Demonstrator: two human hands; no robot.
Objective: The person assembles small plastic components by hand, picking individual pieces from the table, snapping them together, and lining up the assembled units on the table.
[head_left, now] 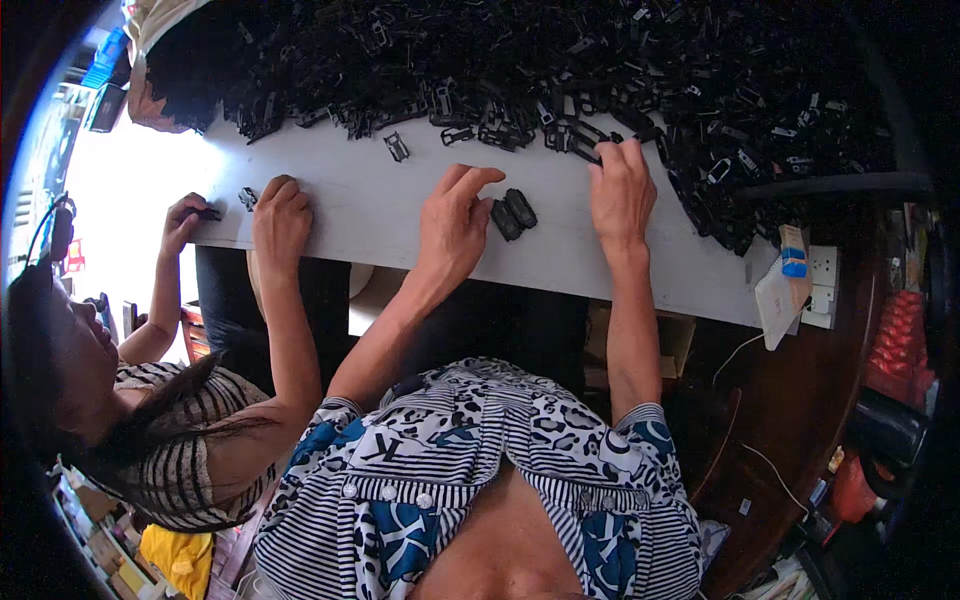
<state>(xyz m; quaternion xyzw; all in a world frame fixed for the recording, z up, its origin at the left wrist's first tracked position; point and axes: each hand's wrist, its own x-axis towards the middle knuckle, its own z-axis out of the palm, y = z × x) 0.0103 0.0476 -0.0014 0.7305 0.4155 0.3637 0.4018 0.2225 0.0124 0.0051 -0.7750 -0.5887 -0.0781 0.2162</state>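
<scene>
- A pale table [360, 205] is stretching beneath a heap of black parts [480, 70].
- The right hand [622, 195] is touching the heap's near edge; whether it is gripping, I cannot tell.
- The left hand [452, 218] is hanging open just beside two black pieces [514, 213].
- These pieces are lying side by side between both hands.

Two blk. oval pcs. [507, 220] lie side by side, slightly askew, on the white table [350, 180]. Blk. open-frame pcs. [580, 147] lie at the heap's [700, 75] front edge, near R hand [624, 195].
</scene>
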